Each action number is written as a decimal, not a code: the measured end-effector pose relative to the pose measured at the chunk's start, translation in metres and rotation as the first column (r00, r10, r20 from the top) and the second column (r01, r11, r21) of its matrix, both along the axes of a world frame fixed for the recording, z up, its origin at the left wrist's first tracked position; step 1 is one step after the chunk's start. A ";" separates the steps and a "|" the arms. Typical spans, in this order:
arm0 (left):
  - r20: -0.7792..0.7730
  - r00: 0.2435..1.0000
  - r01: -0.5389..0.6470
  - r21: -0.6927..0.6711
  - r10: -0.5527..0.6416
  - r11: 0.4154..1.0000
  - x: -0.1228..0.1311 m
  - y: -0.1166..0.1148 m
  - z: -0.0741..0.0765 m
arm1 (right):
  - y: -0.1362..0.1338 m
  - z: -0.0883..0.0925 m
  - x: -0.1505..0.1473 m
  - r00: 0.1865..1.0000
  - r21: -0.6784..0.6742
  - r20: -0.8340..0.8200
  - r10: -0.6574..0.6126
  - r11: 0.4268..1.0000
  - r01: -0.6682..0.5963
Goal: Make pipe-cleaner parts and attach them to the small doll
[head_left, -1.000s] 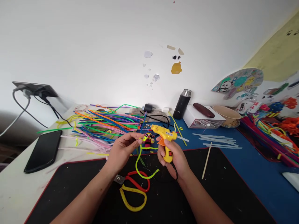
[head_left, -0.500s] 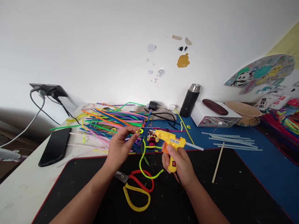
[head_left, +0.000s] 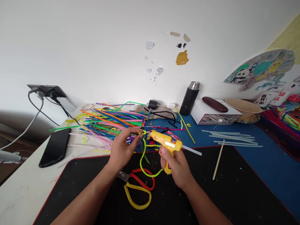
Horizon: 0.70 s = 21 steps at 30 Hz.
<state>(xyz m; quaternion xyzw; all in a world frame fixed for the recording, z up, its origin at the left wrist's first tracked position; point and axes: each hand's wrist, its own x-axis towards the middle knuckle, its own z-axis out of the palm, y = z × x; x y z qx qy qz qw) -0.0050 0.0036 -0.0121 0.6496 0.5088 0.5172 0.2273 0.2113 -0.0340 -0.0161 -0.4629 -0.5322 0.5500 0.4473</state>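
Note:
Between the thumb and forefinger of my left hand is a small curled piece of yellow-green pipe cleaner. My right hand grips a yellow hot glue gun by its handle, with a clear glue stick out of its back end. The gun's nozzle is at the curled piece; whether they touch I cannot tell. A longer yellow-green pipe cleaner curves below, above the black mat. Scissors with one red and one yellow handle lie just under it.
A pile of coloured pipe cleaners lies behind my left hand. A phone is at the left. Glue sticks, a wooden stick, a black flask, a white box and a bowl are at the right.
My right hand has brought the glue gun left and tilted it, so its nozzle is now at the curled piece. My left hand has shifted slightly right, still pinching it.

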 end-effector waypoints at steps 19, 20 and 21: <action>0.078 0.996 0.053 -0.033 -0.051 0.998 0.001 0.000 -0.001 | -0.001 0.001 -0.001 0.999 -0.049 0.034 -0.002 0.999 0.003; 0.125 0.990 0.068 -0.050 -0.062 0.996 0.001 0.000 -0.002 | -0.001 0.001 -0.001 1.000 -0.053 0.031 -0.001 0.999 0.002; 0.181 0.981 0.087 -0.069 -0.073 0.994 0.001 0.001 -0.003 | 0.000 0.001 -0.001 1.000 -0.059 0.027 0.002 0.998 0.000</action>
